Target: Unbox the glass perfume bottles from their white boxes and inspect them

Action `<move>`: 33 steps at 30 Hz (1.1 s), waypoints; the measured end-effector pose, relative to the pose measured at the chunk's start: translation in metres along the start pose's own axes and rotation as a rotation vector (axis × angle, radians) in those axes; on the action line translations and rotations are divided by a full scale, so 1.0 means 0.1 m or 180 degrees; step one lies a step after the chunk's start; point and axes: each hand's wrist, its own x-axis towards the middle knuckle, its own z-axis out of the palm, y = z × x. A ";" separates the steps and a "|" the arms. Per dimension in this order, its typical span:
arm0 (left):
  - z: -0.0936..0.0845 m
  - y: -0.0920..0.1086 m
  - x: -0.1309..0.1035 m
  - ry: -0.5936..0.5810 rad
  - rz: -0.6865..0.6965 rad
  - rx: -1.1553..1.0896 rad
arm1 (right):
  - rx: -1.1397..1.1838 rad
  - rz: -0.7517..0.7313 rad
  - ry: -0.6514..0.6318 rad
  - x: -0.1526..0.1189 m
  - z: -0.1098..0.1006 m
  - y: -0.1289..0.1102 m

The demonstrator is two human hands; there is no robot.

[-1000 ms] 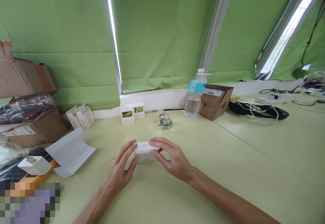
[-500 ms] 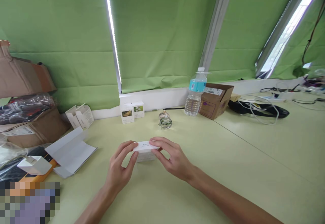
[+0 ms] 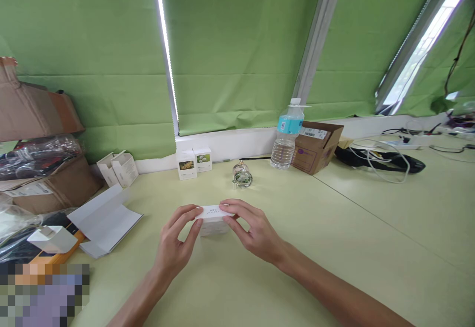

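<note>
Since the earlier frame, the thumb of the left hand (image 3: 173, 245) has risen toward the top of the white box (image 3: 214, 224), lower centre. Left and right hand (image 3: 258, 230) each pinch one end between thumb and fingers; its top looks closed, while glass bottles (image 3: 243, 178) mid-frame stand unboxed.

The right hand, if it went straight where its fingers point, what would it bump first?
The white box, most likely: the right hand has its fingertips on it. Past that, the left hand seems next in line, though depth is hard to judge.
</note>
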 end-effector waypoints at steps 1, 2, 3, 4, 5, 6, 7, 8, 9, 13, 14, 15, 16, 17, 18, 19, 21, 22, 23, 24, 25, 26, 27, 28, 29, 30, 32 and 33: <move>0.00 0.00 0.00 -0.0001 0.0011 0.0011 | -0.0007 -0.0004 -0.0001 0.00 0.00 0.00; 0.00 -0.01 0.00 -0.0009 0.0024 0.0024 | -0.0016 -0.0011 0.0001 0.00 0.00 0.00; 0.00 -0.01 -0.01 -0.0016 0.0041 0.0036 | -0.0027 -0.0021 0.0001 0.01 0.00 0.00; 0.00 -0.01 0.00 -0.0018 0.0058 0.0047 | -0.0040 -0.0033 0.0000 0.01 0.00 0.00; 0.00 -0.01 0.00 -0.0025 0.0067 0.0057 | -0.0056 -0.0045 -0.0003 0.01 0.00 0.00; 0.00 -0.02 0.00 -0.0028 0.0076 0.0064 | -0.0078 -0.0058 -0.0009 0.01 0.00 0.00; 0.00 -0.02 0.00 -0.0030 0.0084 0.0069 | -0.0107 -0.0071 -0.0019 0.01 -0.01 -0.01; 0.00 -0.02 0.01 -0.0029 0.0093 0.0075 | -0.0142 -0.0089 -0.0029 0.01 -0.01 -0.01; 0.00 -0.02 0.01 -0.0026 0.0103 0.0084 | -0.0183 -0.0111 -0.0040 0.01 -0.01 -0.01; 0.00 -0.03 0.01 -0.0031 0.0170 0.0142 | -0.0392 -0.0215 -0.0060 0.01 -0.02 0.00; 0.00 -0.04 0.00 -0.0033 0.0203 0.0156 | -0.0462 -0.0239 -0.0068 0.01 -0.03 0.00; 0.00 -0.05 0.00 -0.0029 0.0242 0.0171 | -0.0541 -0.0260 -0.0075 0.01 -0.03 0.01; 0.00 -0.06 0.00 -0.0027 0.0281 0.0190 | -0.0625 -0.0282 -0.0084 0.01 -0.03 0.01; 0.00 -0.06 0.00 -0.0019 0.0321 0.0209 | -0.0709 -0.0300 -0.0098 0.00 -0.03 0.01; 0.00 -0.07 0.00 -0.0013 0.0359 0.0229 | -0.0788 -0.0314 -0.0114 0.00 -0.03 0.00; 0.01 -0.07 0.00 -0.0008 0.0393 0.0245 | -0.0856 -0.0329 -0.0127 0.00 -0.03 0.00; 0.01 -0.06 0.00 0.0004 0.0433 0.0256 | -0.0958 -0.0345 -0.0150 -0.01 -0.03 0.00; 0.01 -0.06 0.00 0.0001 0.0429 0.0255 | -0.0994 -0.0345 -0.0159 -0.01 -0.03 -0.01; 0.01 -0.05 0.00 -0.0003 0.0411 0.0254 | -0.1024 -0.0348 -0.0159 -0.01 -0.03 -0.01; 0.01 -0.05 0.00 -0.0012 0.0393 0.0258 | -0.1051 -0.0357 -0.0156 -0.01 -0.02 -0.01; 0.02 -0.04 0.01 -0.0019 0.0387 0.0273 | -0.1075 -0.0369 -0.0151 -0.01 -0.02 -0.01; 0.02 -0.04 0.01 -0.0025 0.0396 0.0299 | -0.1096 -0.0386 -0.0144 -0.01 -0.02 -0.01; 0.02 -0.04 0.01 -0.0027 0.0423 0.0337 | -0.1118 -0.0403 -0.0139 -0.01 -0.01 -0.01; 0.03 -0.04 0.00 -0.0022 0.0459 0.0379 | -0.1140 -0.0418 -0.0135 -0.02 -0.01 0.00; 0.03 -0.05 0.00 -0.0013 0.0494 0.0420 | -0.1163 -0.0432 -0.0145 -0.03 -0.01 0.00; 0.04 -0.05 0.00 -0.0012 0.0516 0.0456 | -0.1184 -0.0445 -0.0169 -0.04 0.00 0.01; 0.04 -0.06 -0.01 -0.0017 0.0525 0.0493 | -0.1195 -0.0454 -0.0216 -0.06 0.00 0.02; 0.04 -0.07 -0.01 -0.0024 0.0522 0.0495 | -0.1181 -0.0438 -0.0231 -0.06 0.00 0.02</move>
